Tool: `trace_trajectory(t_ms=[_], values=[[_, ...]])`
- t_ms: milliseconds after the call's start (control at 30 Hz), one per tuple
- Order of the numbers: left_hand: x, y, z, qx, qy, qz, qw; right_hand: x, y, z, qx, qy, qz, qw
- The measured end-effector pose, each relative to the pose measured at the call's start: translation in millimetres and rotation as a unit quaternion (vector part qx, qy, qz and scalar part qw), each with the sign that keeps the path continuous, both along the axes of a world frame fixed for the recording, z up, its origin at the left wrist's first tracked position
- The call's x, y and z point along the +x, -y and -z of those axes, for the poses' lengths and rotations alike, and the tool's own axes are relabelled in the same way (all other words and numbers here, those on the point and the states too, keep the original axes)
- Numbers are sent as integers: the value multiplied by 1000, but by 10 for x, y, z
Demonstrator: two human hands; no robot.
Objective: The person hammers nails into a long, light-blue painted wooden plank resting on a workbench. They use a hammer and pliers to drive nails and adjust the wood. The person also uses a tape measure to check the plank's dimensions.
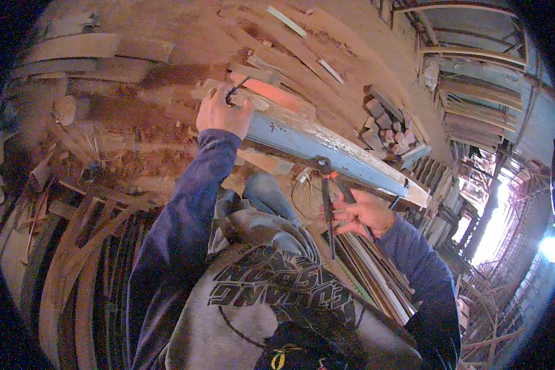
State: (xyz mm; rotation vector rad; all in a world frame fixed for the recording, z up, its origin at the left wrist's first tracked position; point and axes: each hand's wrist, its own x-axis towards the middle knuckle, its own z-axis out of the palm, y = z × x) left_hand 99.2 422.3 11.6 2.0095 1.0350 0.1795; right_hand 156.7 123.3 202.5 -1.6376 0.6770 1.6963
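Observation:
A long timber beam (345, 157) with a blue-painted side and a worn pale top slants from upper left to lower right in front of me. My left hand (222, 114) is closed around its left end. A thin dark metal piece (237, 87) sticks up by those fingers; whether they grip it too is unclear. In my right hand (365, 214) is a pair of pincers (328, 203) with long dark handles spread apart and orange-red marks below the head. The pincers' head touches the beam's near side, around its middle. What the jaws hold is too small to tell.
Beyond the beam lie an orange-red board (271, 91) and a pile of short wood blocks (388, 126). Long strips (376, 271) rest beside my right forearm. Curved planks (74, 265) stand at lower left. Stacked timber (481, 98) fills a rack at right.

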Motion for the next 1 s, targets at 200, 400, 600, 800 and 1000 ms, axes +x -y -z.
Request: trace_trajectory(t_ms=[200,400,600,800,1000], values=[[-5,112,48,-4,-14,-25,1000,225,-342,-128,8,-58,126,990],[-31,94,-10,-41,11,-36,998,258,-491,-187,-6,-61,137,989],[-25,100,-62,9,28,-58,998,193,-473,-138,-43,-14,92,995],[-49,93,-76,-19,13,-51,998,173,-519,-161,-29,-52,125,990],[-55,54,-118,-31,7,-55,998,241,-399,-127,-18,-100,154,983]])
